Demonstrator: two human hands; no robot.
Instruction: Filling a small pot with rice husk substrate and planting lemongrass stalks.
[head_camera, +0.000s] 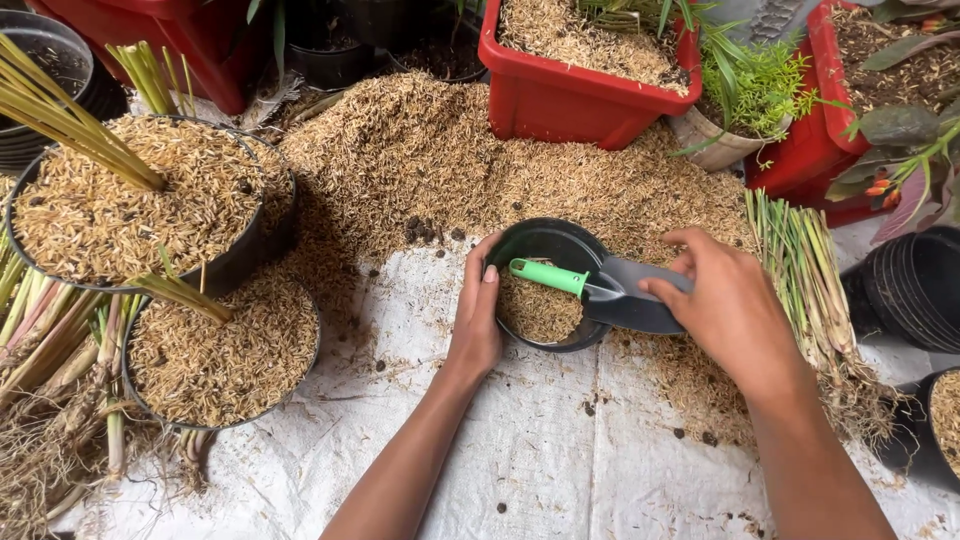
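Note:
My left hand (476, 315) grips the left rim of a small black pot (548, 236) that stands on a white woven sheet (520, 450). The pot is partly filled with rice husk. My right hand (735, 305) holds a grey scoop (628, 295) by its blade end. The scoop's green handle (548, 276) reaches leftward over the pot's mouth. A wide heap of rice husk (430, 160) lies just behind the pot.
Two black pots full of husk with green stalks planted in them (120, 205) (215, 355) stand at the left. A red tub of husk (575, 95) sits behind. A bundle of rooted grass stalks (805, 275) and stacked empty black pots (915, 285) are at the right.

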